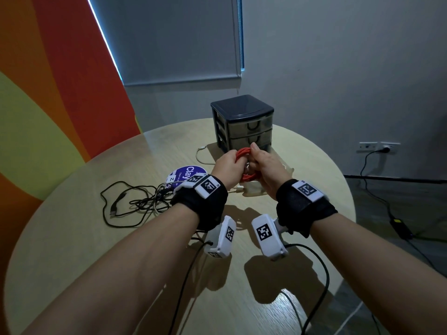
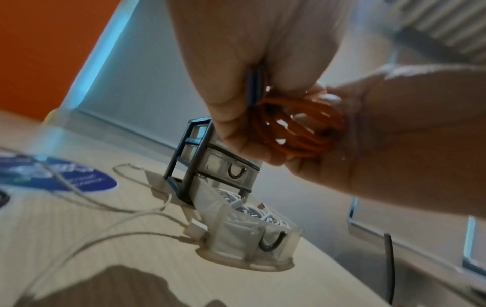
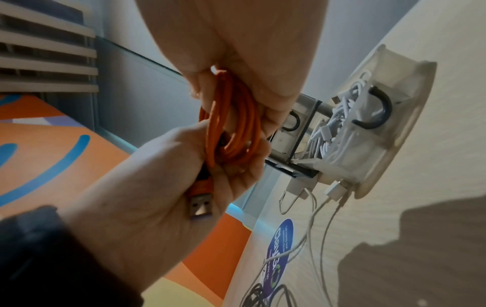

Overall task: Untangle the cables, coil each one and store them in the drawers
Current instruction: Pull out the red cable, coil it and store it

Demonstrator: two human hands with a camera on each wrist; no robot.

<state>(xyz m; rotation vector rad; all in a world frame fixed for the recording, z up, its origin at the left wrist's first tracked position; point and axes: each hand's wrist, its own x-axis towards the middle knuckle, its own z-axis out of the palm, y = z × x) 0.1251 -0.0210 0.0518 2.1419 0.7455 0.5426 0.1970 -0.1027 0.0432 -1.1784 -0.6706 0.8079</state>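
Note:
An orange cable [image 1: 243, 153], wound into a coil, hangs between both hands above the table. My left hand [image 1: 228, 162] grips one side of the coil, and the orange cable's USB plug [image 3: 201, 205] lies in its palm. My right hand [image 1: 261, 160] holds the coil's other side with curled fingers. Just behind stands the dark drawer unit [image 1: 242, 122] with its two upper drawers closed. Its bottom drawer [image 2: 276, 247] is pulled out below the hands and holds coiled white cables [image 2: 247, 209]. A tangled black cable [image 1: 135, 201] lies on the table to the left.
The table [image 1: 96, 238] is round and pale wood. A loose white cable [image 1: 200, 157] runs beside the drawer unit, over a purple round sticker [image 1: 187, 174]. Black leads from the wrist cameras cross the near table edge. A power adapter [image 1: 401, 228] lies on the floor at the right.

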